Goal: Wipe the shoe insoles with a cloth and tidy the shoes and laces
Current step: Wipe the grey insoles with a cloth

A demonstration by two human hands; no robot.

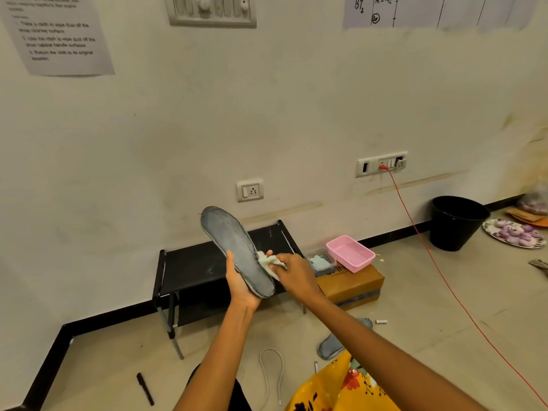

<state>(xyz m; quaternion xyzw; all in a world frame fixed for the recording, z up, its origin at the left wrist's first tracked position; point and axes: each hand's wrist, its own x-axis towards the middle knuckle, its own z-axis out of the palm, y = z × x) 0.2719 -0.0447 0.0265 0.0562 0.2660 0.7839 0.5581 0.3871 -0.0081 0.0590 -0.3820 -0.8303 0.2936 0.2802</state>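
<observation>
Lace, pale grey cord (271,369), lies looped on floor nearest, second grey insole (332,345) just beyond. Left hand (241,280) cups heel end of flat dark-grey foam insole (234,247), held up tilted; right hand (296,274) pinches crumpled pale cloth (268,262) against its edge. Insole probably light, bendy; best supported at heel. Black low rack (192,262) behind.

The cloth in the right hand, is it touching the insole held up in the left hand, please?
Touching. The head view shows the cloth, bunched in the right hand, pressed against the edge of the grey insole that the left hand holds.
</observation>
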